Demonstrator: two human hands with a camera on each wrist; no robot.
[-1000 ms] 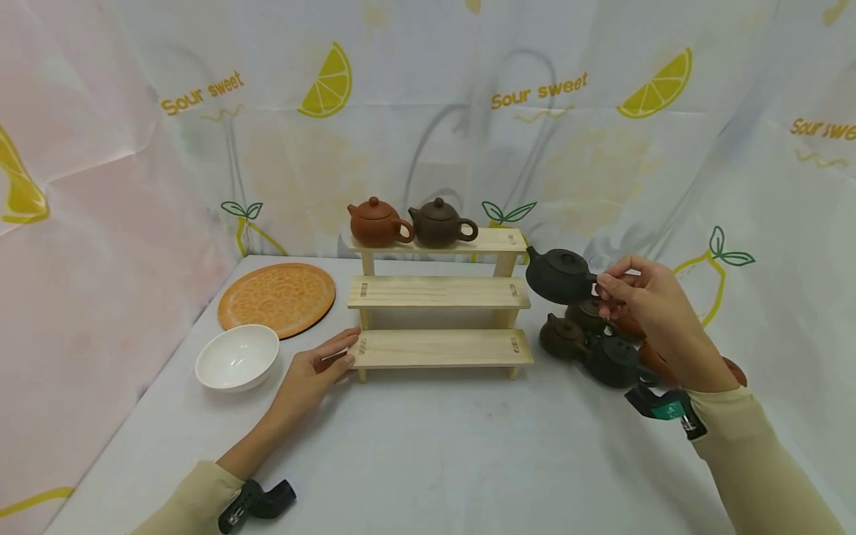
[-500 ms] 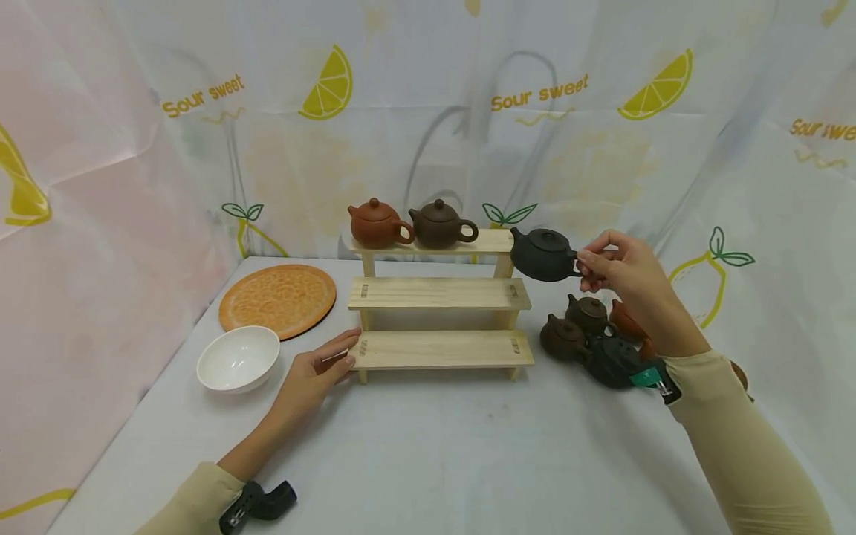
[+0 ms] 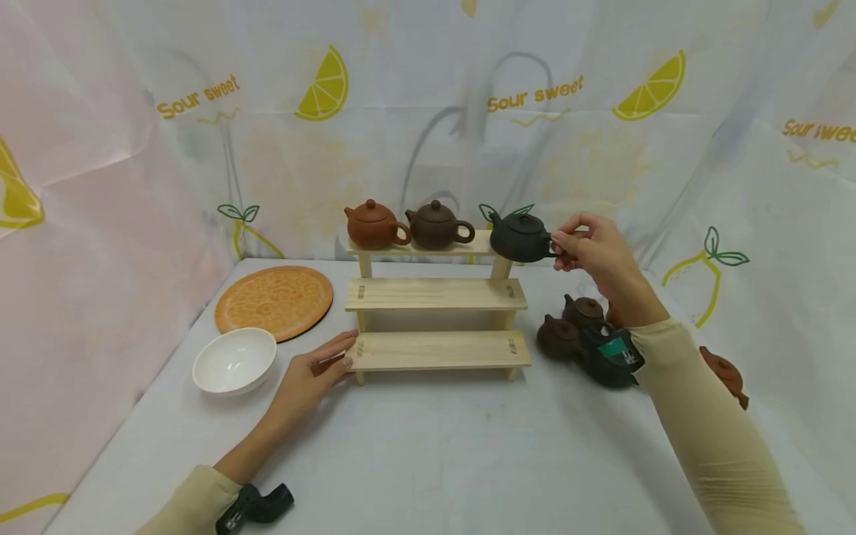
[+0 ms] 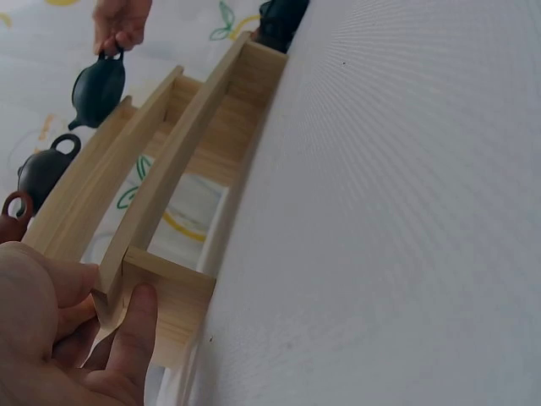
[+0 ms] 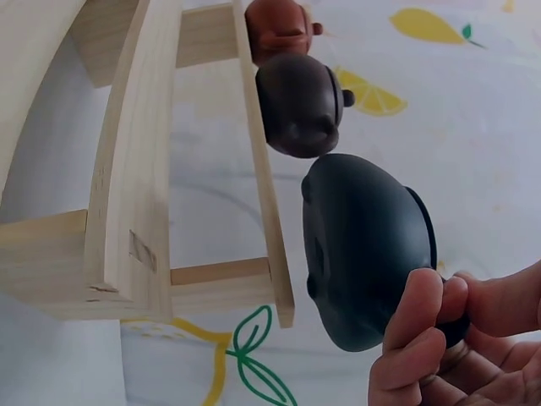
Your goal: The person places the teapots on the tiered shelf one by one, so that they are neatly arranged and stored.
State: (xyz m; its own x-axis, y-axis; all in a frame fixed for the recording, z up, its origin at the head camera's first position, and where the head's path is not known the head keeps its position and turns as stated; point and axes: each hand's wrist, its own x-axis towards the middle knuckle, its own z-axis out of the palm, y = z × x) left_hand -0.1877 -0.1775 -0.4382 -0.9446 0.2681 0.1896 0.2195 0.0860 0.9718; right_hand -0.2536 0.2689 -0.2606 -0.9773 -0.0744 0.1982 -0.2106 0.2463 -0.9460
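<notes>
My right hand [image 3: 597,249] pinches the handle of a black teapot [image 3: 520,239], which hangs at the right end of the top shelf. In the right wrist view a small gap shows between this teapot's base [image 5: 317,245] and the top board [image 5: 264,194]. To its left, a reddish-brown teapot [image 3: 372,225] and a dark brown teapot [image 3: 436,227] stand on that shelf, handles to the right. My left hand [image 3: 310,379] grips the left end of the lowest step of the three-tier wooden stand [image 3: 438,349], its thumb and fingertips on the wood.
Right of the stand, several teapots cluster on the white table, including a brown one [image 3: 558,338] and a black one [image 3: 608,368] partly behind my wrist. A reddish teapot [image 3: 724,375] lies farther right. At left are a white bowl [image 3: 234,362] and a round orange-brown mat [image 3: 274,301].
My right hand has carried the black teapot up and leftward, from beside the stand to the top shelf's right end. My left hand has stayed at the stand.
</notes>
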